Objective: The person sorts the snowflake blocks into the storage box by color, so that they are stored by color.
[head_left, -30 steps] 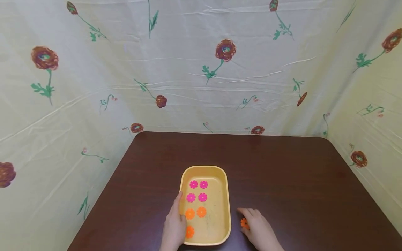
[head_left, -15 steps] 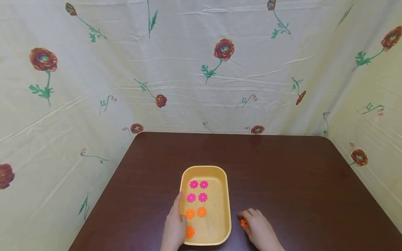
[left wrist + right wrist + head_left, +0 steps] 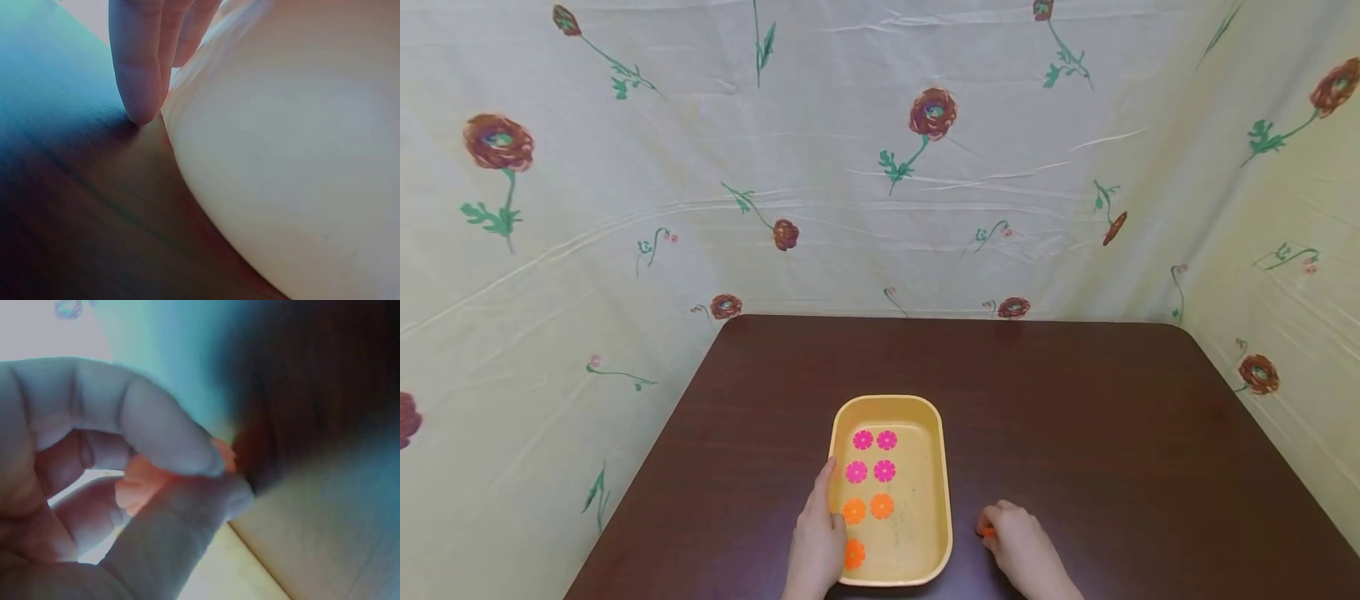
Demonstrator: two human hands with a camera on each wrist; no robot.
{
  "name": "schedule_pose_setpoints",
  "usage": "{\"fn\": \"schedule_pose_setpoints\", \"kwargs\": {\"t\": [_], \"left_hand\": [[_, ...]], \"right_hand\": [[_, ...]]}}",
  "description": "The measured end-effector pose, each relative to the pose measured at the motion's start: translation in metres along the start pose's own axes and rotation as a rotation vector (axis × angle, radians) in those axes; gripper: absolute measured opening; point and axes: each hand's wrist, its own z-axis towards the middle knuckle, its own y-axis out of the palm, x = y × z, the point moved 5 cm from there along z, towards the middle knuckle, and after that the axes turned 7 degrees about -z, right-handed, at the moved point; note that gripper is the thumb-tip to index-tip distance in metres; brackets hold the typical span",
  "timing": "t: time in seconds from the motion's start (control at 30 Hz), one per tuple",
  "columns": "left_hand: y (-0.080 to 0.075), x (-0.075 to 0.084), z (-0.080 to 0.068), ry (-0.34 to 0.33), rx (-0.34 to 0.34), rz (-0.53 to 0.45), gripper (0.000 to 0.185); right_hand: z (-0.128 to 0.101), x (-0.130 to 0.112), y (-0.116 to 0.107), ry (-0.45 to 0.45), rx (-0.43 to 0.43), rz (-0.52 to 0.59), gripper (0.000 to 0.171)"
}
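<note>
Dark worktop (image 3: 1075, 400) carries yellow tray (image 3: 943, 467), left hand (image 3: 817, 546) resting straight-fingered against its left wall, right hand (image 3: 1021, 550) just right of tray pinching small orange flower disc (image 3: 987, 531) off the worktop.

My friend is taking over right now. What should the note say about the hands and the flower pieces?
Left hand: rests against the left side of the yellow tray, steadying it, holding nothing.
Right hand: on the table right of the tray, pinching one orange flower piece.
Done: seven pieces lie in the tray in two columns, four pink flowers at the far end and three orange flowers nearer.
Left: the spot beside the nearest orange flower looks unfilled; the pinched piece probably goes there.
</note>
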Motion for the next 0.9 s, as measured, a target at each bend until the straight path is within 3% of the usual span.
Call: {"fn": "schedule_pose_setpoints", "kwargs": {"t": [0.13, 0.27, 0.7, 0.9], "left_hand": [[0.000, 0.000, 0.000, 0.004, -0.001, 0.003, 0.069], [0.000, 0.001, 0.000, 0.007, -0.001, 0.008, 0.069], [-0.001, 0.000, 0.000, 0.012, 0.012, 0.011, 0.068], [-0.001, 0.001, 0.001, 0.007, 0.000, 0.008, 0.070]], "right_hand": [[0.000, 0.002, -0.001, 0.031, -0.024, 0.015, 0.022], [0.002, 0.004, -0.006, 0.037, 0.006, 0.025, 0.022], [0.027, -0.007, -0.042, 0.029, 0.269, 0.088, 0.019], [0.043, -0.025, -0.054, -0.053, 0.296, 0.096, 0.017]]}}
